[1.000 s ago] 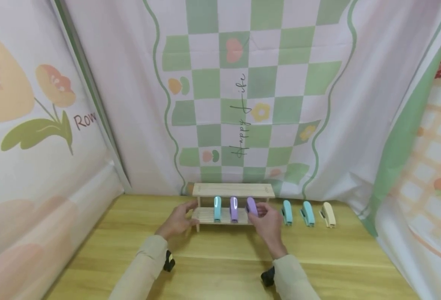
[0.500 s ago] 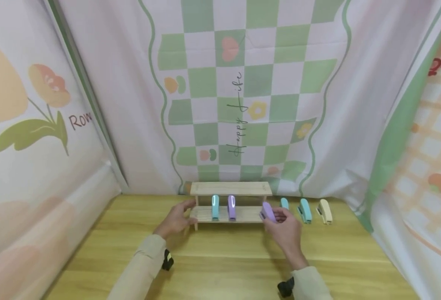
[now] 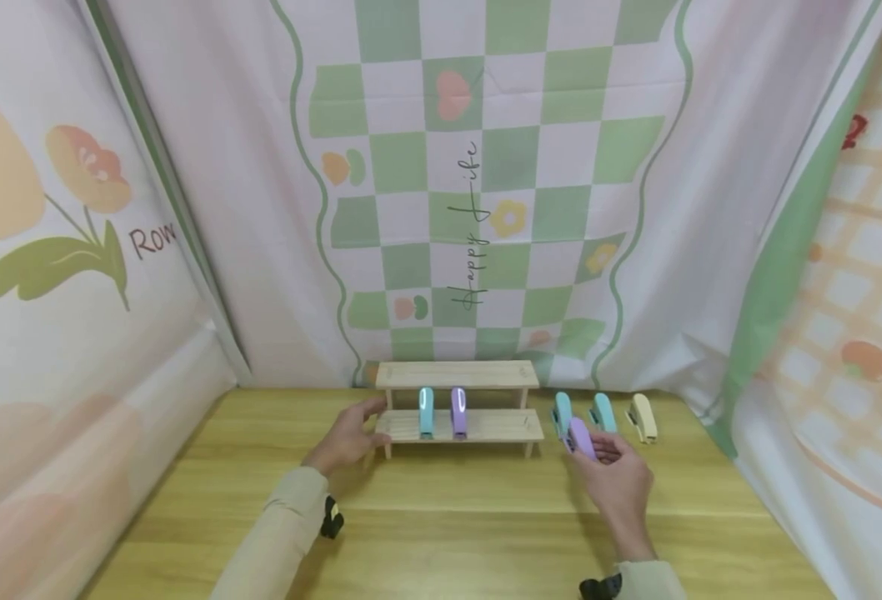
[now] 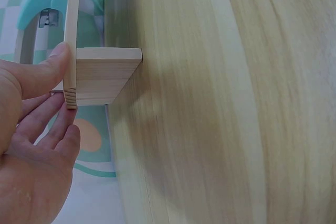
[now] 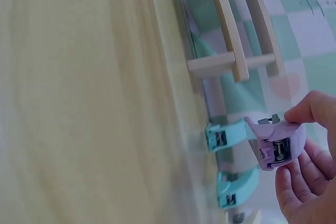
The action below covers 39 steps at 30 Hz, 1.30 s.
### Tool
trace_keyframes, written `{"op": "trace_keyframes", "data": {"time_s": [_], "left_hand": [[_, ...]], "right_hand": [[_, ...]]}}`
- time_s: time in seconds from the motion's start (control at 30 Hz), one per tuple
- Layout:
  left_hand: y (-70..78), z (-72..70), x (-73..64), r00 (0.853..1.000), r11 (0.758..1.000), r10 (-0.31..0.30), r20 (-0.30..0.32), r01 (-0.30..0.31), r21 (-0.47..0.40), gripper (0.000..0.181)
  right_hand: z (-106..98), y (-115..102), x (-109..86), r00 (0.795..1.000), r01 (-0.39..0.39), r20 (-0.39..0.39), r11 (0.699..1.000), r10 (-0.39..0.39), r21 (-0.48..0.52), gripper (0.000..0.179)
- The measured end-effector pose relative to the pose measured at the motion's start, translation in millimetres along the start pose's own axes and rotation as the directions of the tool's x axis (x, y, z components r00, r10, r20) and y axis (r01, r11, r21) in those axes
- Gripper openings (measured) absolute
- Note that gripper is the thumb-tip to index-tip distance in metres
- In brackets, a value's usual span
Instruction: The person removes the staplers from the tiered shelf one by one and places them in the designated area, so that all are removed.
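My right hand [image 3: 617, 479] pinches a purple stapler [image 3: 580, 437] between thumb and fingers, to the right of a small two-tier wooden shelf [image 3: 501, 427]. In the right wrist view the held stapler [image 5: 281, 145] hangs above the table and overlaps a teal stapler [image 5: 226, 136]. My left hand [image 3: 347, 437] grips the left end of the shelf's lower board, thumb on top and fingers underneath, as the left wrist view shows at the board's end [image 4: 70, 85]. On that lower board stand a teal stapler [image 3: 427, 412] and a purple stapler [image 3: 459, 412], side by side.
Right of the shelf, two teal staplers, the nearer one [image 3: 562, 410] and another [image 3: 602, 412], and a cream stapler [image 3: 643, 417] stand in a row on the wood-grain table [image 3: 441, 525]. A checked curtain [image 3: 486, 250] hangs behind the shelf.
My right hand has carried the purple stapler off the right part of the lower board, rightward to in front of the teal staplers. The left hand keeps its grip on the shelf.
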<state>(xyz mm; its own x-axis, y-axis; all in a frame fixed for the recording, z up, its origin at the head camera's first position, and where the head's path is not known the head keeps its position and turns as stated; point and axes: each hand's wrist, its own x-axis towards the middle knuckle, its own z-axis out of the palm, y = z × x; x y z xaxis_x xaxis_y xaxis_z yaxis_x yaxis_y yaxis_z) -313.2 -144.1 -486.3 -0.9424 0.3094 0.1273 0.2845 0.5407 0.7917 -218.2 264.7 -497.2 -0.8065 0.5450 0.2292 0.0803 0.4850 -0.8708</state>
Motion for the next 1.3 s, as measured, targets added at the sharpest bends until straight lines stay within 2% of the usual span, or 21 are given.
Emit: {"op": "trace_keyframes", "data": {"time_s": [0.1, 0.23, 0.47, 0.63, 0.8, 0.97, 1.1, 1.2, 1.3], "left_hand": [[0.7, -0.2, 0.1, 1.0, 1.0, -0.012, 0.0, 0.012, -0.007, 0.069], [0.5, 0.0, 0.4, 1.0, 1.0, 0.004, -0.001, -0.004, -0.004, 0.068], [0.2, 0.0, 0.4, 1.0, 1.0, 0.019, -0.002, -0.019, -0.011, 0.067], [-1.2, -0.3, 0.6, 1.0, 1.0, 0.014, -0.002, -0.014, -0.003, 0.067], [-2.2, -0.2, 1.6, 1.0, 1.0, 0.013, 0.0, -0.013, 0.003, 0.067], [-2.9, 0.0, 2.5, 1.0, 1.0, 0.019, 0.0, -0.019, -0.003, 0.068], [-2.5, -0.2, 2.1, 1.0, 1.0, 0.025, 0.003, -0.025, -0.008, 0.068], [-2.4, -0.7, 2.0, 1.0, 1.0, 0.019, 0.003, -0.019, -0.012, 0.067], [-3.1, -0.4, 2.5, 1.0, 1.0, 0.026, 0.003, -0.026, 0.001, 0.067]], "right_hand": [[-2, 8, 1.0, 1.0, -0.018, 0.011, 1.0, 0.018, -0.015, 0.041], [-4, 15, 1.5, 0.998, -0.038, 0.047, 0.999, 0.038, -0.015, 0.04], [-3, 18, 1.9, 0.99, -0.104, 0.095, 0.994, 0.105, -0.015, 0.039], [-1, 19, 4.1, 0.984, -0.139, 0.107, 0.99, 0.142, -0.04, 0.04], [0, 20, 5.4, 0.984, -0.144, 0.101, 0.989, 0.148, -0.045, 0.039], [-3, 19, 5.5, 0.988, -0.106, 0.103, 0.992, 0.113, -0.067, 0.045], [-8, 12, 5.3, 0.992, 0.003, 0.122, 0.995, 0.008, -0.096, 0.053], [-10, 2, 5.3, 0.984, 0.103, 0.151, 0.992, -0.091, -0.077, 0.053], [-8, -11, 4.1, 0.971, 0.146, 0.195, 0.989, -0.138, -0.029, 0.053]]}}
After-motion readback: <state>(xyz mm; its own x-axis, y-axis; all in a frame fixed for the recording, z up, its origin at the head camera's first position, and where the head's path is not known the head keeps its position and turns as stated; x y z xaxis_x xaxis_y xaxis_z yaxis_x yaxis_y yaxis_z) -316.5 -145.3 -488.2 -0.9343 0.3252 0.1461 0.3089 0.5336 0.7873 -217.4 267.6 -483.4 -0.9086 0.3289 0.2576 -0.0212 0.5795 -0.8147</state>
